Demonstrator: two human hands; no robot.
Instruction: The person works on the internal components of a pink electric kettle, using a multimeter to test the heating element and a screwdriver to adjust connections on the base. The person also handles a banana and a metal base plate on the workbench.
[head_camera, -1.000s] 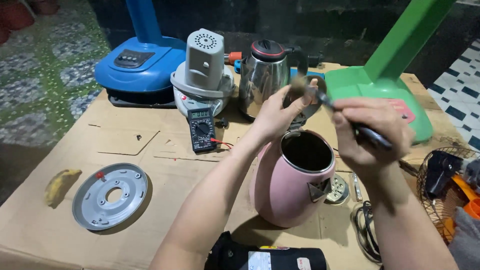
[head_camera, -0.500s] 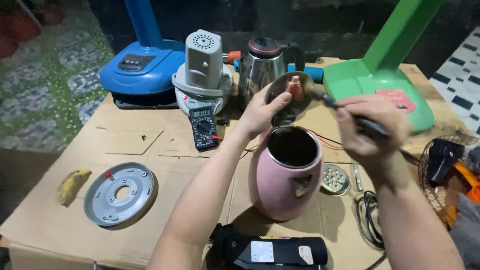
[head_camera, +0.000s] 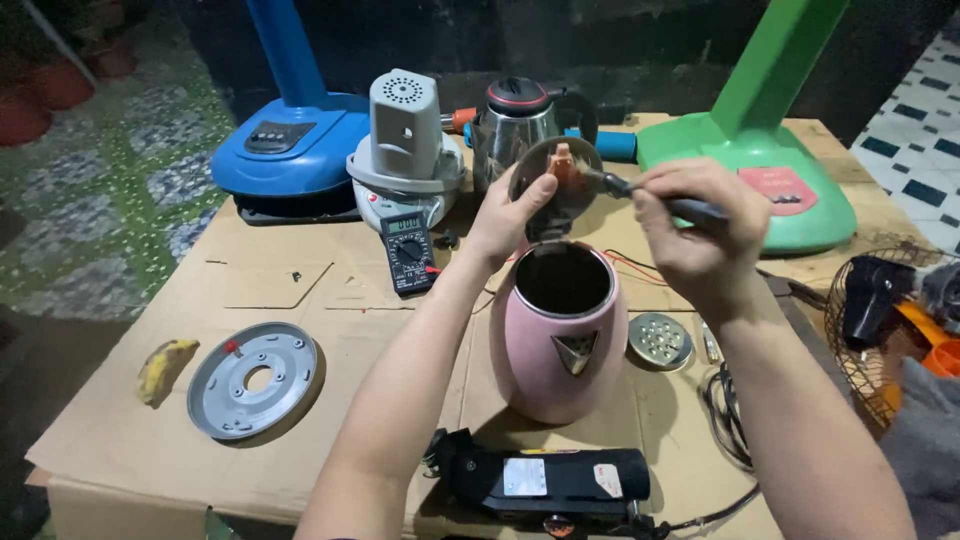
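While your left hand (head_camera: 508, 215) pinches the open lid (head_camera: 556, 188) upright above the pink kettle (head_camera: 558, 335), your right hand (head_camera: 700, 235), fist closed on the screwdriver (head_camera: 650, 196), lies right of it; shaft runs level leftward, tip at the lid's orange clip (head_camera: 561, 163).

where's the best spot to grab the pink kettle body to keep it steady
Probably around the lower belly of the pink kettle, from its left side. It stands upright with its mouth open, and the body is widest low down. The left hand holds the lid up above the rim, and the right hand works a tool there, so the top is crowded.
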